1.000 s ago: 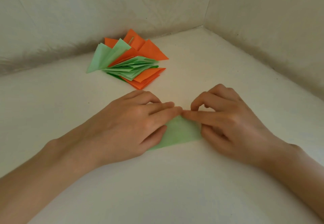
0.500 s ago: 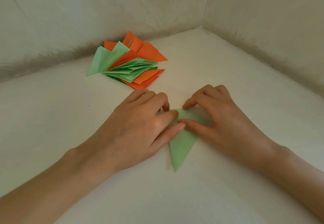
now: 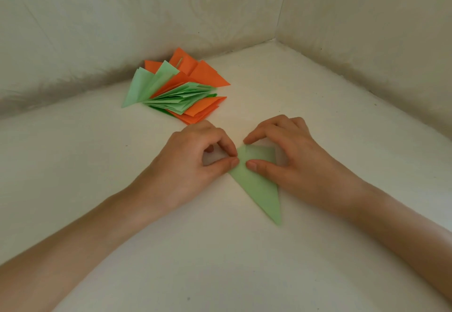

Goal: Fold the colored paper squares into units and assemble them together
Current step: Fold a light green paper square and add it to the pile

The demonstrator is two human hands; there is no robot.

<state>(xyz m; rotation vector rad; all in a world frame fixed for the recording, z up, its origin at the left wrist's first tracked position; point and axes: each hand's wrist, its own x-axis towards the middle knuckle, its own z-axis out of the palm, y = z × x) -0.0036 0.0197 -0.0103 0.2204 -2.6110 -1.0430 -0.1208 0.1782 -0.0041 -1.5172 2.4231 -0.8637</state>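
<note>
While it lies flat on the pale worktop (image 3: 244, 262), the green paper unit (image 3: 261, 187) shows as a long folded piece. Its narrow tip points toward the person and its broader end points away. A folded flap crosses that far end, and a crease runs down from the upper corner.

The left hand (image 3: 188, 162) pinches the unit's left edge. Thumb and forefinger meet there, and the other fingers are curled in behind them. The right hand (image 3: 300, 157) is arched over the far end and grips nothing. Its forefinger tip is set on the upper corner and its thumb is pressed flat on the paper just below. Its remaining fingers are bent and rest beyond the flap. The two thumbs lie very close, almost tip to tip, and both bare forearms reach in from the near edge.

Farther back, well apart from the hands, sits a pile of folded units (image 3: 181, 94) in orange and green. They are fanned open and overlap one another. Orange pieces lie at the back and the bottom, and pale green ones spread through the middle and out to the left. A darker green edge shows underneath. The pile rests on the worktop close to the foot of the wall (image 3: 122, 18), left of the corner where two walls meet.
</note>
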